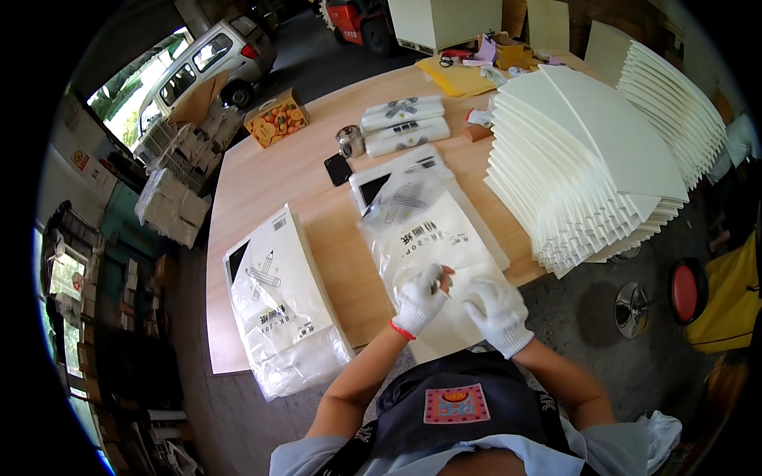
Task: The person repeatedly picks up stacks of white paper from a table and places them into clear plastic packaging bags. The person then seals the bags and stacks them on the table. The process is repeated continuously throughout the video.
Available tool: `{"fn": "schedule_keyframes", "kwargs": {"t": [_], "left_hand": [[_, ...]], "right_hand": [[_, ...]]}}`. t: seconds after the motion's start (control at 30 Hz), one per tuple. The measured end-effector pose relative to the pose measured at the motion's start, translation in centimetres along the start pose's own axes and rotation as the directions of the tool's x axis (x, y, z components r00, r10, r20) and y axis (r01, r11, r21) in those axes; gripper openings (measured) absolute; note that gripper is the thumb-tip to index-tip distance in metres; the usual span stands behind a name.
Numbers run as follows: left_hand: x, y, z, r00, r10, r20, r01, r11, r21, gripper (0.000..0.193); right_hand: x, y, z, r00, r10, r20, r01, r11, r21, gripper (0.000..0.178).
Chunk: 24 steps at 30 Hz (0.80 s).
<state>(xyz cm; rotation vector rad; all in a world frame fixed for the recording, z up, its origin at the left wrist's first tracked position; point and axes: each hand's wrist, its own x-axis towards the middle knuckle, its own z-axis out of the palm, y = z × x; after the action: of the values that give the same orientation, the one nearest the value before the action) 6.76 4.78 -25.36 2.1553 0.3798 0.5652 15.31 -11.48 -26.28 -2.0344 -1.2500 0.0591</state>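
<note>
My left hand (pixel 421 301), in a white knit glove with a red cuff, is bent over the near part of a clear printed plastic bag (pixel 389 230). Its fingers are drawn together, bare fingertips showing; what they pinch, if anything, is too small to make out. Beside it my right hand (pixel 498 316), also gloved, rests over the cream paper stack (pixel 432 337), fingers curved and apart. The stack lies partly inside the bag, its near end sticking out toward my apron. More bags lie beneath. To the left sits a filled bag of paper (pixel 278 278), its loose plastic end toward me.
Fanned cream paper stacks (pixel 563 159) cover the table's right side. Farther back are rolled printed bags (pixel 405 135), a metal pot (pixel 349 141), a black phone (pixel 337 169), a fruit-printed box (pixel 276 119) and a yellow envelope (pixel 456 77). A round stool (pixel 631 309) stands right.
</note>
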Motion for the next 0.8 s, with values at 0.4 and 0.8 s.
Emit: {"fn": "schedule_keyframes", "kwargs": {"t": [0.4, 0.8], "left_hand": [[-9.9, -9.2, -3.3, 0.930, -0.036, -0.365, 0.209, 0.871, 0.445, 0.023], [-20.3, -2.2, -4.4, 0.975, -0.222, 0.022, 0.215, 0.960, 0.178, 0.019]], "right_hand": [[-2.5, 4.4, 0.5, 0.974, 0.198, 0.113, -0.122, 0.870, -0.478, 0.019], [-10.5, -0.2, -4.3, 0.832, 0.149, 0.534, 0.073, 0.926, -0.371, 0.019]]}}
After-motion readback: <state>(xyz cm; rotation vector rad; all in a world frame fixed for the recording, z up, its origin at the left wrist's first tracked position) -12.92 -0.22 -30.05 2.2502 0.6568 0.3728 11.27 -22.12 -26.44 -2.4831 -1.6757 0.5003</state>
